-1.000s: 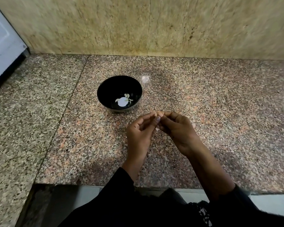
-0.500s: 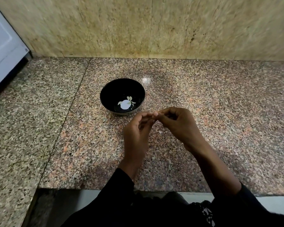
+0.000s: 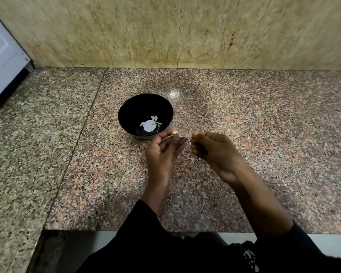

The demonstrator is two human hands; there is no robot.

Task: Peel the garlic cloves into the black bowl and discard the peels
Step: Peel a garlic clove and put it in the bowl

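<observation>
Two hands up over the granite bench [image 3: 244,119], just in front of the black bowl [image 3: 130,107]. Left hand [image 3: 161,154] pinches a garlic clove [image 3: 174,132] between thumb and fingertips, pale tip just visible; rest of the clove hidden by the fingers. Right hand [image 3: 215,152] pinches a thin strip of peel [image 3: 187,136], other fingers curled in. Peel spans the small gap between both hands; can't tell if it's fully off the clove. Bowl sits on the bench just beyond the left hand's fingertips, not touching. Inside it: a few peeled cloves [image 3: 156,120] around a bright white patch at the bottom. Dark sleeves [image 3: 142,229] on both forearms. Beige stone wall [image 3: 165,32] behind the bench, white appliance [image 3: 2,62] at far left.
</observation>
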